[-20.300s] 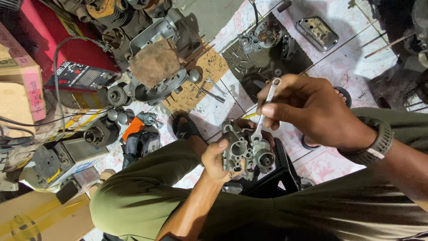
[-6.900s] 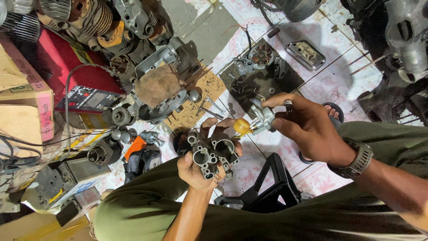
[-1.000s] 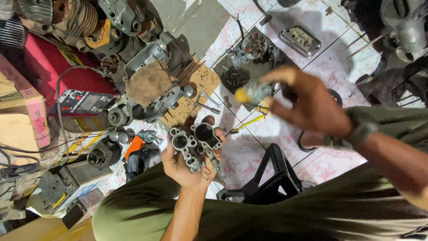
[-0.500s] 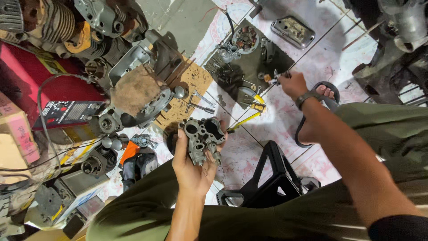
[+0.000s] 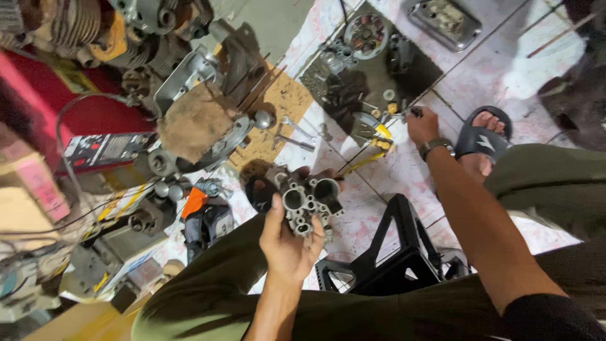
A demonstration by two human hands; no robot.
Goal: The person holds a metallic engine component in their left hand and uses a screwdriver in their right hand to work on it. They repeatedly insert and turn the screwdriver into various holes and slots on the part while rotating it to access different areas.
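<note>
- The left hand [image 5: 287,243] is raised over the person's lap, fingers clenched around a grey metal carburetor body [image 5: 307,200]; the thumb lies along the part's left side and the fingertips curl over its far edge.
- The carburetor body faces up, showing two round bores side by side and a few smaller holes below them.
- The right hand [image 5: 421,126] is stretched far out and low to the tiled floor [image 5: 505,69], at the near edge of a dark mat [image 5: 369,82] strewn with small parts.
- Its fingers are curled down among the small tools and bits there; whether they actually grasp anything cannot be told.
- A wristwatch [image 5: 437,147] with a dark band sits on the right wrist.
- Just beside that hand lie yellow-handled tools [image 5: 380,136], and a thin rod runs across the tiles close by.
- A foot in a dark sandal [image 5: 483,136] rests on the floor right next to the right wrist.
- A black plastic stool [image 5: 394,259] stands between the person's olive-green trouser legs.
- To the left, well apart from both hands, engine parts are piled: a rusty brown engine cover [image 5: 197,126], a finned cylinder [image 5: 60,28] and a red machine case [image 5: 57,107].
- A metal cover plate [image 5: 444,22] lies at the far top of the floor.
</note>
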